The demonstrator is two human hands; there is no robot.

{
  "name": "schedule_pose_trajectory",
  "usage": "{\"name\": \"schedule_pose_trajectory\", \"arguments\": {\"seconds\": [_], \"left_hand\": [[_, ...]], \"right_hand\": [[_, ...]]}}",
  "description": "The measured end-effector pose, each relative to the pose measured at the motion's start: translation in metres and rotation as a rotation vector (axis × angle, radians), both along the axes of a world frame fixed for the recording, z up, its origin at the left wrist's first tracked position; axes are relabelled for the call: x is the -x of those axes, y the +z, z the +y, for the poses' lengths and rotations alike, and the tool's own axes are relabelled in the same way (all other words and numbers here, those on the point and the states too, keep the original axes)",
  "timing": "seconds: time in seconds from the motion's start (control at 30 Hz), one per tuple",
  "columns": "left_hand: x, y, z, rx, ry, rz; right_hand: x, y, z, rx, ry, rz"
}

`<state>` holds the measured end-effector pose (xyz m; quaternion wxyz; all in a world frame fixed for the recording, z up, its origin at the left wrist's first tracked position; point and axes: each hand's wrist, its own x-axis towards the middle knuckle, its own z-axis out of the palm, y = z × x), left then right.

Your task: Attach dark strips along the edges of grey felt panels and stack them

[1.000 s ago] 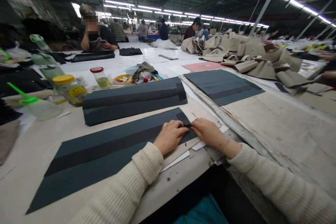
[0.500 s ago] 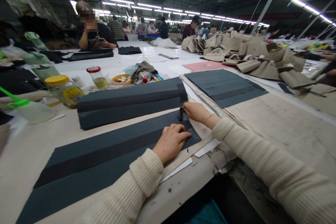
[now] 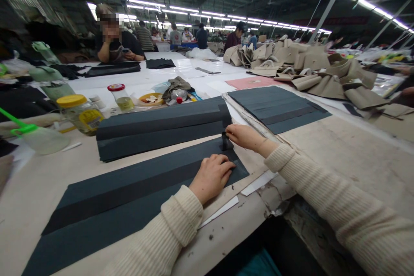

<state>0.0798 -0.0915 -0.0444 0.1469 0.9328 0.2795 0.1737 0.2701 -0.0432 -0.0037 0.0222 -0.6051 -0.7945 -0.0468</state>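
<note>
A long dark grey sheet [image 3: 106,207] with a darker band along its middle lies in front of me on the beige table [image 3: 39,189]. My left hand [image 3: 211,175] rests on the sheet's right end, fingers curled and pressing down. My right hand [image 3: 243,135] pinches a small dark strip [image 3: 224,140] that stands up from the sheet's far right corner. Just beyond lies a stack of the same dark sheets [image 3: 161,127].
A yellow-lidded jar [image 3: 80,114], a red-capped bottle [image 3: 120,96], a green-nozzled bottle [image 3: 35,136] and a bowl [image 3: 150,98] stand at the left back. More dark sheets [image 3: 278,108] lie to the right, tan pieces [image 3: 323,73] behind them. A seated person [image 3: 116,43] is across the table.
My right hand has moved from beside my left hand up to the sheet's far right corner and lifted the small strip there. My left hand stays pressing the sheet.
</note>
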Motion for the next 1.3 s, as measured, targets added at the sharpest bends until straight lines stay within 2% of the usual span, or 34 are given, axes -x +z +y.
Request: {"name": "schedule_pose_trajectory", "arguments": {"seconds": [0.17,0.3,0.37,0.47,0.63,0.9,0.97,1.17,1.3], "left_hand": [[-0.001,-0.004,0.003,0.043,0.079,-0.099],[-0.005,-0.004,0.007,0.104,0.201,-0.196],[-0.009,0.001,0.009,0.108,0.240,-0.168],[-0.015,0.011,0.012,0.057,0.224,-0.020],[-0.025,0.027,0.014,-0.109,0.157,0.352],[-0.042,0.042,-0.003,-0.190,0.048,0.486],[-0.044,0.042,-0.006,-0.206,0.039,0.505],[-0.046,0.039,-0.010,-0.237,0.055,0.543],[-0.047,0.037,-0.009,-0.259,0.088,0.552]], "right_hand": [[-0.014,0.008,-0.041,-0.067,0.165,0.228],[-0.014,0.006,-0.061,-0.081,0.234,0.281],[-0.011,0.004,-0.063,-0.085,0.265,0.296],[-0.006,0.001,-0.062,-0.082,0.295,0.350],[-0.007,-0.005,-0.067,-0.115,0.207,0.497],[-0.017,-0.028,-0.104,-0.115,-0.186,0.596],[-0.016,-0.033,-0.114,-0.098,-0.171,0.591],[-0.006,-0.042,-0.124,-0.152,0.045,0.499],[-0.001,-0.049,-0.121,-0.174,0.043,0.414]]}}
